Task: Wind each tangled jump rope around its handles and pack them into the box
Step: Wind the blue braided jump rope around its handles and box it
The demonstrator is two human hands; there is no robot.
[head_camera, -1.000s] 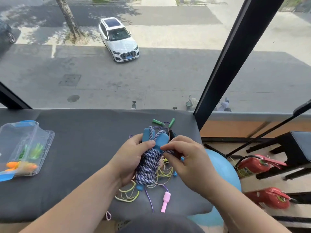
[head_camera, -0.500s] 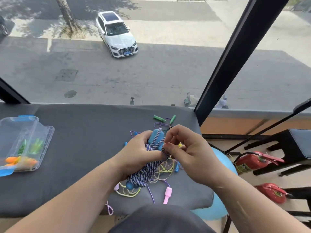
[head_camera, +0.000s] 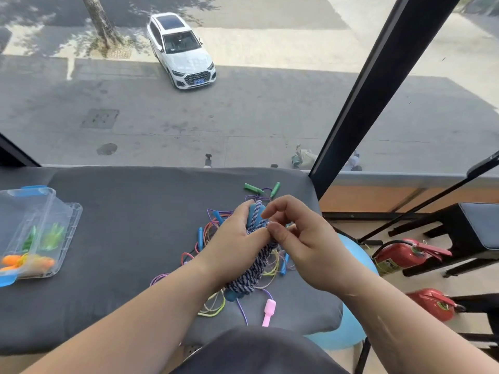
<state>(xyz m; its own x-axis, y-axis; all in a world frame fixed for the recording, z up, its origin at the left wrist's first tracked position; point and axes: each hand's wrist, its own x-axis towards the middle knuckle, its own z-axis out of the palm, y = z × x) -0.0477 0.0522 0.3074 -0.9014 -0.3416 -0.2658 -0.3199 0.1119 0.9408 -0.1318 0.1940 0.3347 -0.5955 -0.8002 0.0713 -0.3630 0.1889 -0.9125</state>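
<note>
My left hand point(head_camera: 234, 245) grips a jump rope bundle point(head_camera: 252, 271): blue handles wrapped in thick blue-and-white twisted cord, held tilted above the grey cushioned table point(head_camera: 129, 238). My right hand point(head_camera: 302, 247) pinches the cord near the bundle's upper end, fingers curled. Under the hands lies a tangle of thin ropes point(head_camera: 213, 306) in yellow, purple and orange, with a pink handle point(head_camera: 268, 311), small blue handles point(head_camera: 200, 238) and two green handles point(head_camera: 253, 188). The clear plastic box point(head_camera: 37, 233) stands open at the table's left, holding wound green and orange ropes.
The table ends just right of my hands; below that edge are a light blue ball point(head_camera: 351, 330), two red fire extinguishers point(head_camera: 402, 256) and a black stool point(head_camera: 469, 233). A slanted black window post point(head_camera: 359, 103) rises behind. Bare cushion lies between the box and the tangle.
The bundle has tilted, its top now further from me. My right hand shifted from the handle tops to pinching the cord beside my left thumb. The view moved slightly.
</note>
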